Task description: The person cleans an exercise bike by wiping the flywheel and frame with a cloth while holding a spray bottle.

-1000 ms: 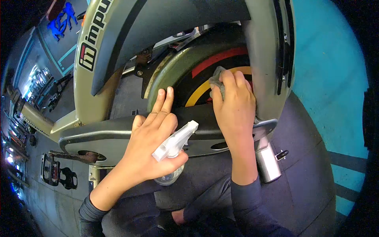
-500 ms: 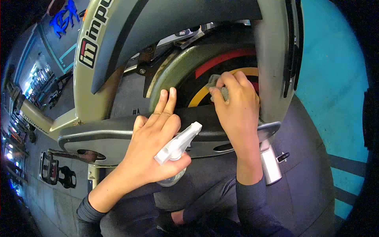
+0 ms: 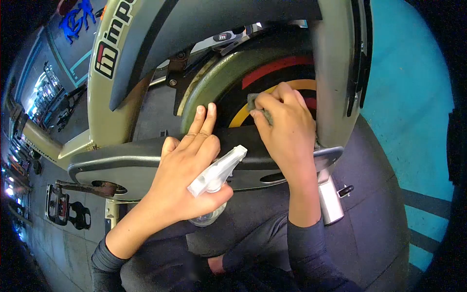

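My right hand (image 3: 288, 127) is closed around a crumpled grey cloth (image 3: 252, 102). It presses the cloth to the face of an exercise bike's flywheel (image 3: 278, 68), which is black with red and yellow bands. My left hand (image 3: 187, 168) grips the neck of a clear spray bottle (image 3: 209, 217) between thumb and palm, under its white trigger head (image 3: 219, 170). Two of its fingers stretch forward over the dark side guard (image 3: 121, 155), their tips close to the flywheel's rim. Part of the bottle is hidden behind this hand.
The bike's beige frame (image 3: 108, 97) rises at the left, and another upright (image 3: 335, 63) stands right of the flywheel. A crank with a pedal (image 3: 57, 204) sticks out at the lower left. A white stabiliser foot (image 3: 331, 199) lies on the floor at the right.
My right hand and the cloth have moved slightly left along the yellow band. My left hand keeps its hold on the spray bottle. The whole view has shifted a little.
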The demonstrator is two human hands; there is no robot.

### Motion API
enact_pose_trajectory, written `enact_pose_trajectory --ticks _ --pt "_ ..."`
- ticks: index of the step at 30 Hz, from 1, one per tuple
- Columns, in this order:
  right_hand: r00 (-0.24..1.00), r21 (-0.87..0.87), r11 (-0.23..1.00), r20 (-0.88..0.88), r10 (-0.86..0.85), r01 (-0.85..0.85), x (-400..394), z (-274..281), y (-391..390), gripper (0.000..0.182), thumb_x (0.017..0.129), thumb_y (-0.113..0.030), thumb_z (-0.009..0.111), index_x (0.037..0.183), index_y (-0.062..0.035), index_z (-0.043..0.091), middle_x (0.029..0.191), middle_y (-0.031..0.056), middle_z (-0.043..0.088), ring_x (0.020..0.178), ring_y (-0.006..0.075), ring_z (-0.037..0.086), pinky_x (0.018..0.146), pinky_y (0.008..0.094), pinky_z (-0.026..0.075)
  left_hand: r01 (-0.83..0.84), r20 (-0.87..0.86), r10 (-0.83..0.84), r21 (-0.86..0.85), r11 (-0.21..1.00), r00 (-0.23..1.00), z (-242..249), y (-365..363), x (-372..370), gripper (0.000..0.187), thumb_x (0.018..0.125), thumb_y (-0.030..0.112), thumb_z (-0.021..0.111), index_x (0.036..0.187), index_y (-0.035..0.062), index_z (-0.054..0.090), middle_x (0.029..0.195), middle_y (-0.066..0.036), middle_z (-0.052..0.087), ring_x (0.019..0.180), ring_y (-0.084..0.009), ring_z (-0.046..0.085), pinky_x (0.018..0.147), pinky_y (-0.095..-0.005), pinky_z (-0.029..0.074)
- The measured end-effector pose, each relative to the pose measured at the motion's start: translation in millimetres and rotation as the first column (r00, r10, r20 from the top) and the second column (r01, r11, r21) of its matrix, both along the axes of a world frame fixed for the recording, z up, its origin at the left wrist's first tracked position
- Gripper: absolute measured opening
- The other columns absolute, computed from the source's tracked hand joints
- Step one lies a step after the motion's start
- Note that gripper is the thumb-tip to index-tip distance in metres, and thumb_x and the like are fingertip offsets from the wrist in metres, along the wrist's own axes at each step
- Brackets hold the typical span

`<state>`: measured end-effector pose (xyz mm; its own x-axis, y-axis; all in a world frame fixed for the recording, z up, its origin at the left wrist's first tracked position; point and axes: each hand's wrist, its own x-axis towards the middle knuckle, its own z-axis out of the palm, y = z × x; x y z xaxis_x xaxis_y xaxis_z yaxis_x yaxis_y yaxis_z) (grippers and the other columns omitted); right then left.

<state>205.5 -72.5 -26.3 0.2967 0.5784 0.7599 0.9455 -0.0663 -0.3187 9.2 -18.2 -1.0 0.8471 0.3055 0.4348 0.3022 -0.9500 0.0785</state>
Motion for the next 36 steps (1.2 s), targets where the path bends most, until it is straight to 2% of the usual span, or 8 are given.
enact_pose_trajectory --ticks 6,8,10,13,22,28,31,36 --pt "0.992 0.045 0.992 -0.058 -0.112 0.114 -1 -6 5 0.015 0.084 -0.016 0.065 0.095 -0.0065 0.06 0.099 0.0124 0.057 0.095 0.0334 0.058 0.075 0.0466 0.05 -0.001 -0.008 0.001 0.003 1.0 1.0 -2 -1 -1 0.046 0.06 0.03 0.069 0.09 0.0035 0.047 0.15 -0.03 0.029 0.141 -0.0336 0.034 0.08 -0.0377 0.033" --pt "0.975 0.257 0.943 -0.115 -0.189 0.213 1 -9 12 0.016 0.086 -0.013 0.063 0.095 -0.0044 0.054 0.092 0.015 0.056 0.089 0.0381 0.058 0.075 0.0486 0.045 -0.003 -0.008 0.004 0.012 1.0 1.0 -3 -1 -1 0.046 0.06 0.03 0.069 0.09 0.0034 0.047 0.15 -0.03 0.029 0.141 -0.0336 0.034 0.08 -0.0378 0.033" --pt "0.967 0.216 0.949 -0.159 -0.197 0.229 -1 -7 11 0.017 0.089 -0.015 0.06 0.097 -0.0042 0.05 0.095 0.0166 0.056 0.09 0.0395 0.057 0.076 0.05 0.045 -0.005 -0.008 0.005 0.023 1.0 1.0 -3 -1 0 0.046 0.061 0.031 0.069 0.091 0.0034 0.047 0.15 -0.03 0.029 0.141 -0.0337 0.034 0.08 -0.038 0.033" --pt "0.975 0.19 0.959 -0.11 -0.194 0.213 1 -9 9 0.024 0.087 -0.013 0.062 0.106 -0.0025 0.052 0.104 0.0191 0.057 0.099 0.0396 0.058 0.081 0.0497 0.048 0.011 0.005 -0.011 0.006 1.0 1.0 -3 -1 0 0.046 0.061 0.031 0.069 0.091 0.0031 0.047 0.15 -0.031 0.029 0.141 -0.0339 0.034 0.08 -0.0381 0.033" --pt "0.995 0.016 0.995 -0.014 0.1 -0.1 5 -3 -2 0.006 0.08 -0.012 0.067 0.086 -0.0107 0.067 0.092 0.0062 0.057 0.091 0.0287 0.058 0.074 0.0423 0.051 -0.004 -0.024 0.004 -0.002 1.0 1.0 -1 -4 0 0.046 0.062 0.03 0.07 0.091 0.003 0.047 0.149 -0.032 0.031 0.141 -0.0345 0.034 0.08 -0.0384 0.033" --pt "0.999 0.046 0.999 -0.055 -0.004 0.006 1 -7 -1 0.006 0.082 -0.012 0.066 0.087 -0.0095 0.064 0.095 0.0082 0.056 0.091 0.0315 0.058 0.074 0.0439 0.051 -0.002 -0.021 0.003 0.016 1.0 1.0 -3 -2 0 0.046 0.062 0.03 0.07 0.091 0.0033 0.047 0.149 -0.031 0.03 0.141 -0.0349 0.034 0.08 -0.0386 0.033" --pt "0.984 0.15 0.98 -0.141 -0.108 0.129 0 -7 1 0.015 0.086 -0.011 0.062 0.099 -0.0075 0.056 0.098 0.0163 0.054 0.093 0.0401 0.058 0.078 0.0505 0.048 -0.011 -0.022 0.011 0.022 1.0 1.0 -3 -2 0 0.046 0.061 0.03 0.07 0.091 0.0036 0.047 0.15 -0.031 0.029 0.141 -0.0349 0.033 0.08 -0.0384 0.033" --pt "0.979 0.213 0.96 -0.126 -0.159 0.183 1 -10 7 0.017 0.086 -0.011 0.061 0.102 -0.0082 0.057 0.098 0.0165 0.055 0.094 0.0398 0.058 0.077 0.0502 0.048 0.021 0.016 -0.021 0.012 1.0 1.0 -3 -1 1 0.046 0.061 0.031 0.07 0.09 0.0037 0.046 0.15 -0.031 0.028 0.141 -0.0347 0.033 0.079 -0.0382 0.033"
